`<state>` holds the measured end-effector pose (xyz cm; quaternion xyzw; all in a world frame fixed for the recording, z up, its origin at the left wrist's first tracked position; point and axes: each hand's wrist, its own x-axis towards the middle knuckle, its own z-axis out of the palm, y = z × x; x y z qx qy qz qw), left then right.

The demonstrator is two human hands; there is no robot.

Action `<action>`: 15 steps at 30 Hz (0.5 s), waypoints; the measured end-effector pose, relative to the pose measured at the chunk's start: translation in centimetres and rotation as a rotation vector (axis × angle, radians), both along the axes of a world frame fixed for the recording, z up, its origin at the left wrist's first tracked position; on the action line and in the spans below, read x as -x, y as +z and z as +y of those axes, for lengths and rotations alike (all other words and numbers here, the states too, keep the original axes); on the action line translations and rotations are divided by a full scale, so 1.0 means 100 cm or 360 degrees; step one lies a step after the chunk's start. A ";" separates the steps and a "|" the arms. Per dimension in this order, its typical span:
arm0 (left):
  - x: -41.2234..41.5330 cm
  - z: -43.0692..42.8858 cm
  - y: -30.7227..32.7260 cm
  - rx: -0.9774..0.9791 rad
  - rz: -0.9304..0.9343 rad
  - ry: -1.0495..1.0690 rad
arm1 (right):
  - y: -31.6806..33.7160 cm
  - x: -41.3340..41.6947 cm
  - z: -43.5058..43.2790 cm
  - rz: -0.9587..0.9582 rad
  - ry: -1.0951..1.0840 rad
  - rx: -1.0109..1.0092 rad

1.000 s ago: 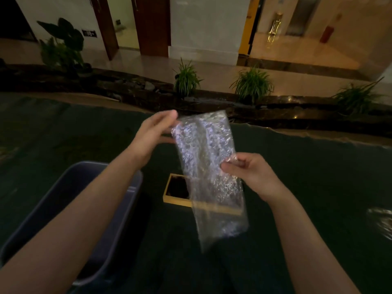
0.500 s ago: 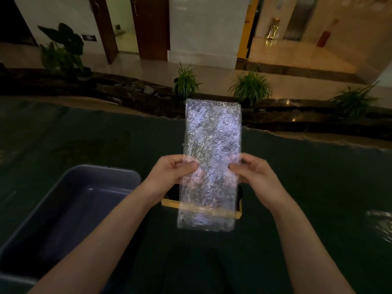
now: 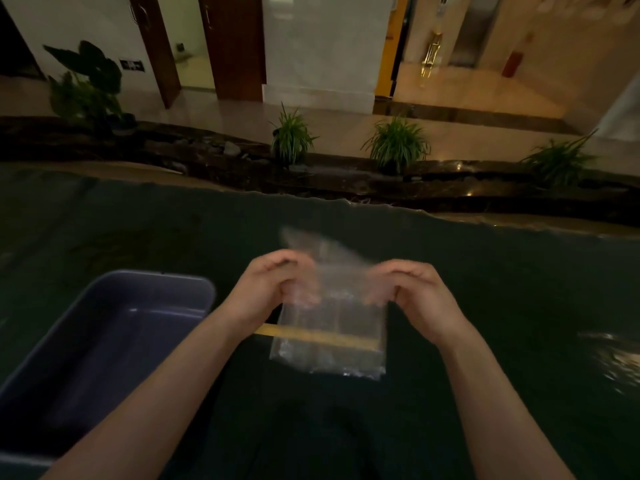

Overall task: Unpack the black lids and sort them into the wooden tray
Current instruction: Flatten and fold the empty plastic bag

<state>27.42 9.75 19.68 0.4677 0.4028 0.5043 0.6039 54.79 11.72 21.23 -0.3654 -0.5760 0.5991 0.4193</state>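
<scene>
Pinching blurred wrap (image 3: 329, 327) at both side edges, left hand (image 3: 266, 289), right hand (image 3: 412, 292), fingers closed, hanging over tray (image 3: 266, 330) below, tub (image 3: 104, 327) lying left.

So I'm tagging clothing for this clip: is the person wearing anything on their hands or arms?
Nothing is visible. The left hand and right hand are bare, with no gloves, and I see no rings. Both forearms are bare as far as the frame shows, with no sleeves, watch or wristband. The image is dim and blurred, so small items could be missed.
</scene>
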 end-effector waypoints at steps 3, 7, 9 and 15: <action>-0.004 -0.003 0.001 -0.0007 0.0075 0.0008 | -0.001 -0.005 -0.003 0.0076 0.0036 0.0008; -0.011 -0.007 0.002 0.0037 -0.0049 -0.0071 | -0.009 -0.012 -0.006 -0.0317 -0.0118 -0.0102; -0.021 -0.010 0.001 0.0189 -0.0008 -0.0044 | -0.013 -0.013 -0.007 -0.0374 -0.0200 -0.0128; -0.039 -0.033 -0.009 0.0216 0.0392 -0.0362 | -0.015 -0.017 -0.013 -0.0212 -0.0397 -0.0194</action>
